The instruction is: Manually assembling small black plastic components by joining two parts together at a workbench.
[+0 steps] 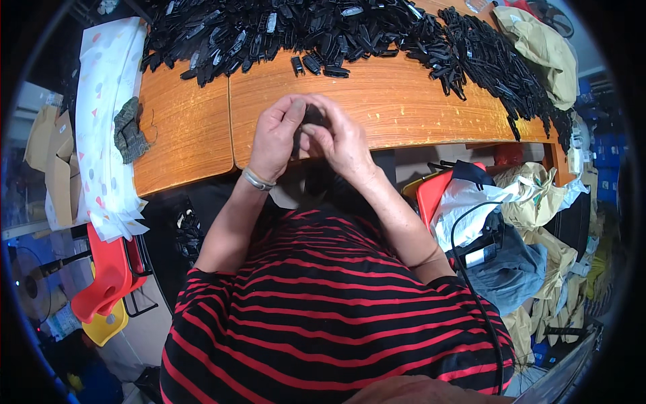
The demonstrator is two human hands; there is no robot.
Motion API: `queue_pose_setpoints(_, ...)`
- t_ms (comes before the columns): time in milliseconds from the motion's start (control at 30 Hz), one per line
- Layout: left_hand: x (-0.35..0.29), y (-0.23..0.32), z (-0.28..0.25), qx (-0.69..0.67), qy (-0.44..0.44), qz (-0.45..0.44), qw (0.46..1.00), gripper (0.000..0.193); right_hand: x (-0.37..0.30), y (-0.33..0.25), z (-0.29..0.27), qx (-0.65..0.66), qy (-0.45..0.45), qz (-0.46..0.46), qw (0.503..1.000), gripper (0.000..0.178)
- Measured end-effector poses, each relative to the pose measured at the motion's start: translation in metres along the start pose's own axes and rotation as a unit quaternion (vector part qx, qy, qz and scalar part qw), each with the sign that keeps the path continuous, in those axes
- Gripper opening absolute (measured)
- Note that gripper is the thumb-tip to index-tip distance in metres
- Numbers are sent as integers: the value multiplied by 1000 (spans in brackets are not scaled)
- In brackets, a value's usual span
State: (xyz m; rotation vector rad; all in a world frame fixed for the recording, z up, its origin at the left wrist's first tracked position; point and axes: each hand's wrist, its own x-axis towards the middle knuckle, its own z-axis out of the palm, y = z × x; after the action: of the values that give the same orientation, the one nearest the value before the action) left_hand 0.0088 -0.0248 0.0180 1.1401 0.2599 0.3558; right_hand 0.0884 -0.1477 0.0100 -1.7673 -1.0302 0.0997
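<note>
Close to the table's near edge, my left hand (274,138) and my right hand (344,140) meet with curled fingers. Between their fingertips is a small black plastic part (313,118), mostly covered, so its exact kind does not show. Beyond my hands, a few loose black plastic pieces (311,64) lie on the wooden table (377,101). Behind these spreads a large heap of similar oblong black pieces (269,34). A second heap of thinner black pieces (505,74) runs along the right.
White patterned sheeting (108,101) covers the table's left end, with a dark crumpled cloth (130,131) beside it. Red chairs (111,279) stand at both sides. Paper bags (535,192) and grey-blue fabric (511,269) are piled at right. A black cable (474,289) hangs at my right side.
</note>
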Motion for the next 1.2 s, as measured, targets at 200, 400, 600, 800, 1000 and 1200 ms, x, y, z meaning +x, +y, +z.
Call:
queue_pose_setpoints(200, -11, 8, -16, 24, -72, -7, 997, 25, -15, -9, 17, 62, -10, -28, 998, 49)
queue_pose_setpoints(400, -47, 25, -46, 66, 43, -92, 993, 27, -21, -20, 51, 162, -136, 9, 977, 52)
queue_pose_setpoints(600, -118, 95, -131, 472, -44, -245, 846, 19, 4, 6, 15, 83, -141, -20, 986, 32)
queue_pose_setpoints(800, -131, 118, -144, 718, 30, -158, 678, 20, 60, 70, -68, -246, 96, 80, 961, 28)
queue_pose_setpoints(1000, -15, 50, -66, 599, -8, 149, 787, 25, 106, 91, -68, -304, 134, 88, 939, 30)
queue_pose_setpoints(1200, 87, -6, 2, 656, 3, 265, 707, 39, 110, 94, -56, -352, 97, 77, 928, 32)
